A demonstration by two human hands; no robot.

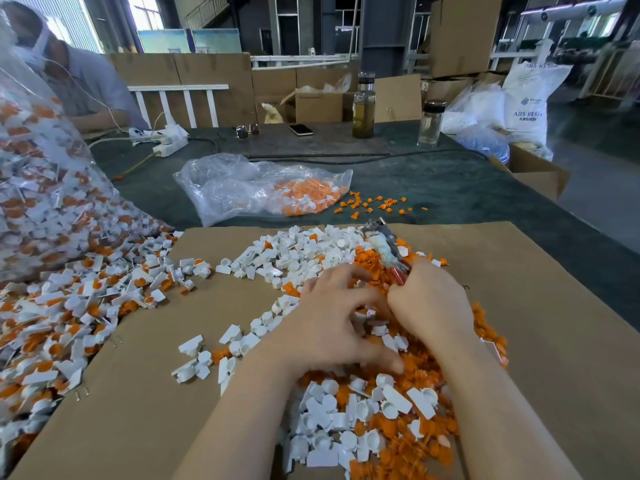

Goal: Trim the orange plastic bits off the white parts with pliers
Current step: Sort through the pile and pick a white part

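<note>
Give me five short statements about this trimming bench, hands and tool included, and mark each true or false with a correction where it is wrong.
1. The right hand grips the pliers by the red handle. True.
2. The pliers point toward the person. False: the metal head points away, toward the far side of the table.
3. The left hand lies flat and idle on bare cardboard. False: its fingers curl over the pile of parts beside the right hand.
4. A phone lies on the far side of the table. True.
5. The clear bag in the middle holds only white parts. False: orange pieces show inside it.
</note>
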